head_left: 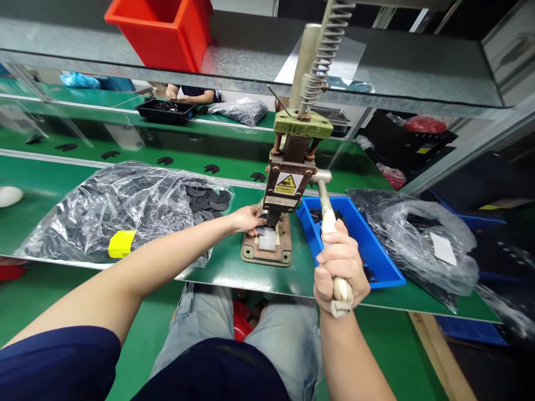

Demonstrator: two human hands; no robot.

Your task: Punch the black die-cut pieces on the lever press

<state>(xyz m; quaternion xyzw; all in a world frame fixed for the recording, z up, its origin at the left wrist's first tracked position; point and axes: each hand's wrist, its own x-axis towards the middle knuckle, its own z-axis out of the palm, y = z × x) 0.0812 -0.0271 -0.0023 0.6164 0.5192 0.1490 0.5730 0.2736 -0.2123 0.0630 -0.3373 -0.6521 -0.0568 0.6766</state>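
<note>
A hand-operated press (288, 161) with a yellow warning label stands on the green bench. My right hand (341, 267) is wrapped round its tape-covered lever (327, 214), which slants down toward me. At the press foot, my left hand (249, 219) pinches a small black piece (261, 225) at the left of the ram, above the metal base (254, 253). The fingers partly hide this piece, so its full shape does not show. To the left lies a clear plastic bag (137, 200) of flat, curved black pieces (207, 200). A blue bin (387, 275) with black pieces stands on the right.
Curved black pieces (212, 169) lie spaced along a green strip behind the bench. A shelf (242, 53) carrying a red bin (167, 39) crosses above. Plastic bags (422, 245) sit at the right. Across the strip, a person's arms (196, 97) are near a black tray (165, 114).
</note>
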